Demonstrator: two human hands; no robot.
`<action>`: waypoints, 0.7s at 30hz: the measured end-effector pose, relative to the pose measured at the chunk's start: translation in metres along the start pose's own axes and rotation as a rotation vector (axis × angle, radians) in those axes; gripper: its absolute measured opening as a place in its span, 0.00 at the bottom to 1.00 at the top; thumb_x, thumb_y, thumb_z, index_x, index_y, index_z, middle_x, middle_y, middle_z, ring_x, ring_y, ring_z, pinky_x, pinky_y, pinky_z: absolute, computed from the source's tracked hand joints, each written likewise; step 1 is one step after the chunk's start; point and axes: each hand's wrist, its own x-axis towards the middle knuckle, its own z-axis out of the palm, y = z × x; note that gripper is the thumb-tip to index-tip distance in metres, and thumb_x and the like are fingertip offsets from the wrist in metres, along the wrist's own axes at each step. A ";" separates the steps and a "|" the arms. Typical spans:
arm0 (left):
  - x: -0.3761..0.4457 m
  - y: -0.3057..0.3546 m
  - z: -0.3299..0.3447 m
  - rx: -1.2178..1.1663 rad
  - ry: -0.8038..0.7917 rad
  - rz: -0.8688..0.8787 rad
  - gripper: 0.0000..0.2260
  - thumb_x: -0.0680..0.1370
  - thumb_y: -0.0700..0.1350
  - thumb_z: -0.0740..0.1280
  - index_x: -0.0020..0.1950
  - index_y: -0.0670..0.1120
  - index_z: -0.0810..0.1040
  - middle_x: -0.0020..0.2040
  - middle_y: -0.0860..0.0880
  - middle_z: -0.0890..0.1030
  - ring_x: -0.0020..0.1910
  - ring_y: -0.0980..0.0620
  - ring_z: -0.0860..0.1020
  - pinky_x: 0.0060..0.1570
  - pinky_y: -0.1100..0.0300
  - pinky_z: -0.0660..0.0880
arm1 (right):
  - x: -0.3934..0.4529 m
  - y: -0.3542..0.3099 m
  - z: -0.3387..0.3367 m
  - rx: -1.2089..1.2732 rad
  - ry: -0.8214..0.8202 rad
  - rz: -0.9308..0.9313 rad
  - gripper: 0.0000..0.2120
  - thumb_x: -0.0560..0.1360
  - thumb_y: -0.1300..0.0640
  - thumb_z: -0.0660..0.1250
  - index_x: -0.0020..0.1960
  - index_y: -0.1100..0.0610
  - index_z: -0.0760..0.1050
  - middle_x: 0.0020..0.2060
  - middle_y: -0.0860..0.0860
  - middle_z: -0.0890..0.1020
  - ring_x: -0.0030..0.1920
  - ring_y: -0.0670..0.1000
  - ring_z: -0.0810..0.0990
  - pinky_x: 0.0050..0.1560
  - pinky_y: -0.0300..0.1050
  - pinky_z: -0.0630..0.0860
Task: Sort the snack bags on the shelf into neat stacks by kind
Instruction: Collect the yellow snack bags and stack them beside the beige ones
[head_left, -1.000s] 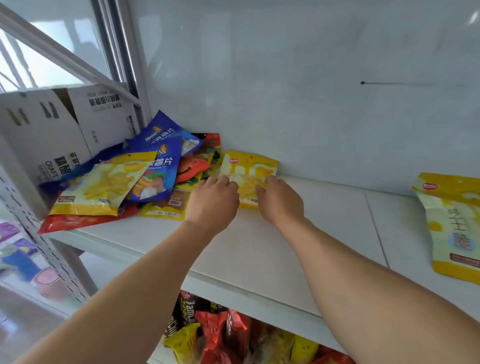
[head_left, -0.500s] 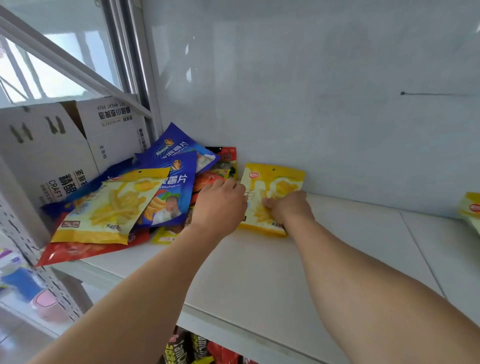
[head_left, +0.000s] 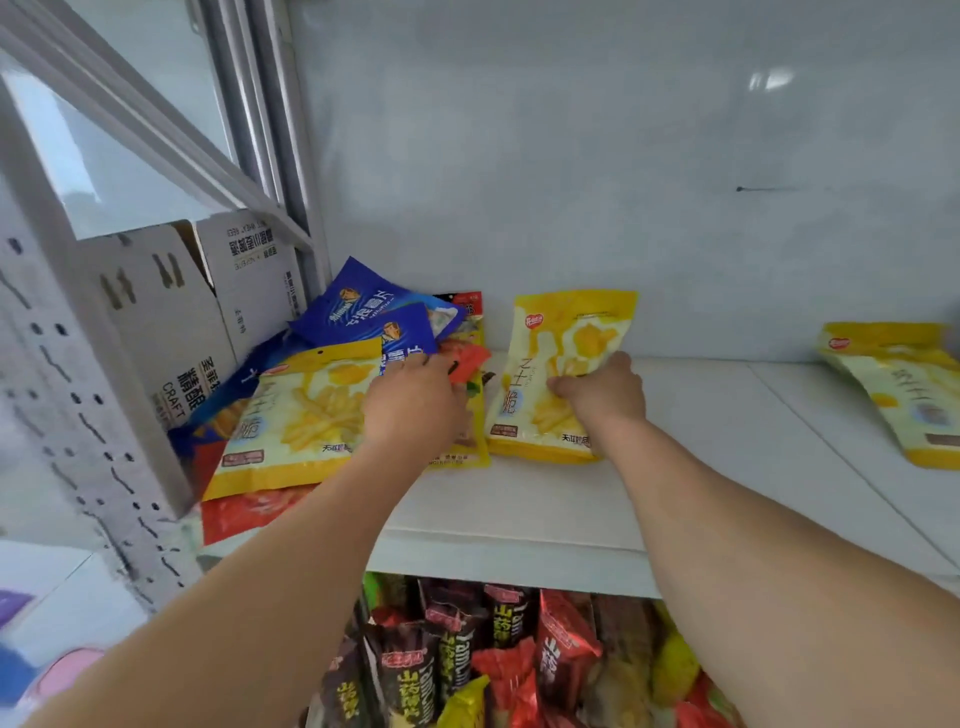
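Note:
A mixed pile of snack bags lies at the left of the white shelf (head_left: 675, 467): blue bags (head_left: 363, 306), a red bag (head_left: 244, 514) and a yellow fries bag (head_left: 296, 421) on top. My right hand (head_left: 602, 395) grips a second yellow fries bag (head_left: 561, 343), which stands tilted up just right of the pile. My left hand (head_left: 415, 405) rests on the pile, fingers on the blue and orange-red bags (head_left: 467, 358). Another yellow bag (head_left: 904, 384) lies flat at the far right of the shelf.
White cardboard boxes (head_left: 171, 312) stand behind the pile at the left, beside a perforated shelf post (head_left: 88, 431). A white wall closes the back. The shelf below holds several dark, red and yellow snack bags (head_left: 493, 654).
My right hand has pulled the yellow fries bag right, away from the pile, and tipped it up. My left hand has shifted left onto the pile.

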 end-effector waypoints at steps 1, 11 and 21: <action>-0.003 -0.011 0.000 0.017 -0.042 -0.023 0.19 0.82 0.54 0.55 0.68 0.48 0.74 0.64 0.46 0.76 0.62 0.44 0.74 0.53 0.50 0.73 | -0.009 -0.002 0.000 -0.009 0.008 0.004 0.36 0.67 0.49 0.78 0.68 0.58 0.64 0.63 0.59 0.74 0.58 0.62 0.78 0.54 0.55 0.79; -0.023 -0.109 -0.015 -0.304 -0.152 -0.664 0.35 0.79 0.58 0.59 0.79 0.39 0.56 0.79 0.38 0.59 0.77 0.36 0.56 0.75 0.43 0.53 | -0.072 -0.039 -0.008 -0.099 0.253 -0.214 0.39 0.73 0.52 0.73 0.77 0.53 0.56 0.66 0.57 0.70 0.61 0.62 0.77 0.50 0.50 0.72; -0.011 -0.146 -0.009 -0.554 -0.257 -0.801 0.51 0.67 0.59 0.75 0.78 0.37 0.52 0.74 0.38 0.66 0.70 0.36 0.68 0.67 0.41 0.70 | -0.092 -0.047 0.029 -0.046 0.197 -0.262 0.39 0.73 0.50 0.74 0.77 0.52 0.56 0.66 0.54 0.75 0.61 0.59 0.78 0.54 0.52 0.76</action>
